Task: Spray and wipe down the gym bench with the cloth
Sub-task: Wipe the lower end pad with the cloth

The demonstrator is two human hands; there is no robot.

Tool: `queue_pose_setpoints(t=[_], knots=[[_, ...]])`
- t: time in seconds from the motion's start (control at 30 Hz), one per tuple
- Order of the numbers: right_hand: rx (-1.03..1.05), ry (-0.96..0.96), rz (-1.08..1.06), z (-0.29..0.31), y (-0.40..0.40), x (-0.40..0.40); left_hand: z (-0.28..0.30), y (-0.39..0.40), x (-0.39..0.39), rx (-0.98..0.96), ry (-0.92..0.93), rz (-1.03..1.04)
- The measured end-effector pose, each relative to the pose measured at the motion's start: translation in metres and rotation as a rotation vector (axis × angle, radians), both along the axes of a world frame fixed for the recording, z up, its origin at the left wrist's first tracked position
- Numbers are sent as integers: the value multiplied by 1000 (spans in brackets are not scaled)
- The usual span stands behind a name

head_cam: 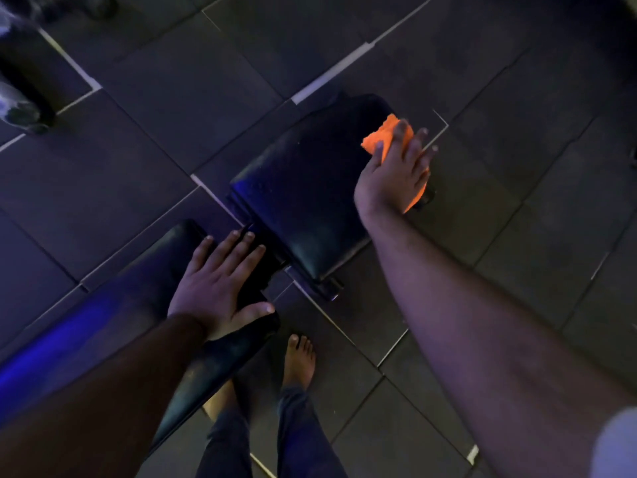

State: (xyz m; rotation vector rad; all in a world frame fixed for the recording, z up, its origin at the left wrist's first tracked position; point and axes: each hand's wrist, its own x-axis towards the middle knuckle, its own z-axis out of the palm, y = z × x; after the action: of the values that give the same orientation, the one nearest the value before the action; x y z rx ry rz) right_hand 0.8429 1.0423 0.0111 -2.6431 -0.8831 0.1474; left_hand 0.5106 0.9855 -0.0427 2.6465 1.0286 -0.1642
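A black padded gym bench runs diagonally through the head view in two parts: a seat pad [306,191] in the middle and a longer back pad [144,288] at the lower left. My right hand [396,174] presses an orange cloth [386,132] flat against the far right edge of the seat pad; the cloth shows above the fingers and again under the palm. My left hand [220,288] lies flat with its fingers spread on the near end of the back pad, holding nothing. No spray bottle is in view.
Dark rubber floor tiles [517,167] with pale seams surround the bench. My bare foot [300,360] and trouser legs stand just below the back pad. Dark gym equipment [24,98] sits at the upper left.
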Motion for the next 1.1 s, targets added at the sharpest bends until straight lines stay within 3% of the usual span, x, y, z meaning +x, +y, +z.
queue_pose_setpoints(t=[0.17,0.3,0.37,0.5,0.57,0.63,0.73,0.83,1.0,1.1], knots=[[-90,-220,313,-21,-45,-33,-1,2,6,13,2,-14],[-119,-159,453,-30,-102,-59,-3,11,22,5,-39,-204],[-107,-121,404,-21,-77,-41,-6,15,34,-19,-59,-307],[11,-45,21,11,41,25,-13,13,37,-12,-94,-295],[-63,-61,8,20,74,31,-13,13,36,-38,-97,-298],[-154,-177,176,17,68,11,-12,15,36,-74,-99,-290],[-234,-337,613,8,15,-21,-13,16,36,-88,-138,-278],[-246,-298,874,3,-17,-21,-17,15,34,-71,-189,-282],[-190,-168,411,16,84,5,-21,14,33,-59,-202,-277],[-269,-294,595,10,83,-29,-18,14,33,-74,-198,-276]])
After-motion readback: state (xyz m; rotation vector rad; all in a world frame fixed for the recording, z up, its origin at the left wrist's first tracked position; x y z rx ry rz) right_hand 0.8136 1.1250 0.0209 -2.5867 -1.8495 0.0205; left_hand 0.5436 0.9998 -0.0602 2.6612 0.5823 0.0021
